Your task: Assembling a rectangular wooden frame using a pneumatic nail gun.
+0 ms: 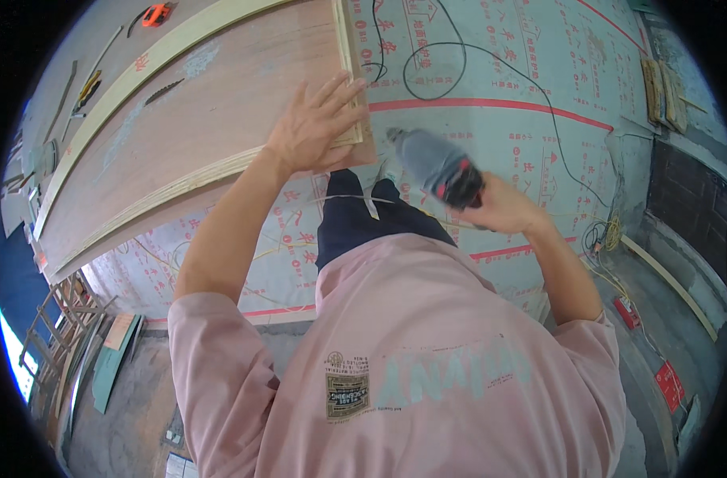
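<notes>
My left hand point(320, 127) lies with fingers spread across the near right corner of a wooden frame point(234, 166) made of pale plywood strips. The frame rests on a brownish board point(220, 88) with whitish smears. In my right hand point(507, 205) is a grey power drill point(437, 162) with black and red parts, its fingers wrapped round the grip. The drill is smeared by motion; its nose points up and left, apart from the frame's corner. Whether a bit sits in the nose I cannot tell.
On the board lie a dark drill-bit-like rod point(164, 92), an orange tape measure point(156, 13) and hand tools point(87, 92). A black cable point(531, 80) loops over the printed floor covering point(491, 143). Scrap wood point(65, 319) leans at the left; a red box point(627, 312) lies right.
</notes>
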Demonstrator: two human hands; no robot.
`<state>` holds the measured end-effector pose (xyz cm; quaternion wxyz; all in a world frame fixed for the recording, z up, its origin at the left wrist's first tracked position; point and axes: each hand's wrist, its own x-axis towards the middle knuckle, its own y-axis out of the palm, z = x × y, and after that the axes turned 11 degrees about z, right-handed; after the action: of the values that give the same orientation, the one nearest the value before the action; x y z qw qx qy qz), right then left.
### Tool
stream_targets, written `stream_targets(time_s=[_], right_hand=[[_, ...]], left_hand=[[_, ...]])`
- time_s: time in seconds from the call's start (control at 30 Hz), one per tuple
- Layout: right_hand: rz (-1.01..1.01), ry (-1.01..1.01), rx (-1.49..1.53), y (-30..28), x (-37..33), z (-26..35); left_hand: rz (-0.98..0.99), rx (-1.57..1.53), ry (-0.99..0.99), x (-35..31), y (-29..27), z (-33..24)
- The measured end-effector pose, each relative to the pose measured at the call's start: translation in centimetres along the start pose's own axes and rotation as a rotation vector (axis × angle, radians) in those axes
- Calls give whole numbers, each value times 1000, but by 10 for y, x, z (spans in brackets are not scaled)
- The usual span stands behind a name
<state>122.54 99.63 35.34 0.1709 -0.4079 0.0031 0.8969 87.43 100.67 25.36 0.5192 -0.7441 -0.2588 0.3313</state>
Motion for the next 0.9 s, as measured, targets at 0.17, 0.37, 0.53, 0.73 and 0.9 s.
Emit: stream_targets(time_s=[0.17, 0.37, 0.53, 0.73, 0.9], right_hand=[[85, -106, -166, 17, 8, -2], [308, -3, -109, 19, 6, 9], [310, -119, -434, 35, 8, -2], [-70, -378, -950, 75, 43, -37], [-235, -362, -963, 89, 59, -52]], left_hand=[[-79, 37, -16, -1, 8, -5], [-52, -1, 6, -2, 10, 1], [-139, -77, 90, -1, 13, 6], [-221, -97, 128, 2, 18, 4], [-240, -91, 153, 3, 15, 4]])
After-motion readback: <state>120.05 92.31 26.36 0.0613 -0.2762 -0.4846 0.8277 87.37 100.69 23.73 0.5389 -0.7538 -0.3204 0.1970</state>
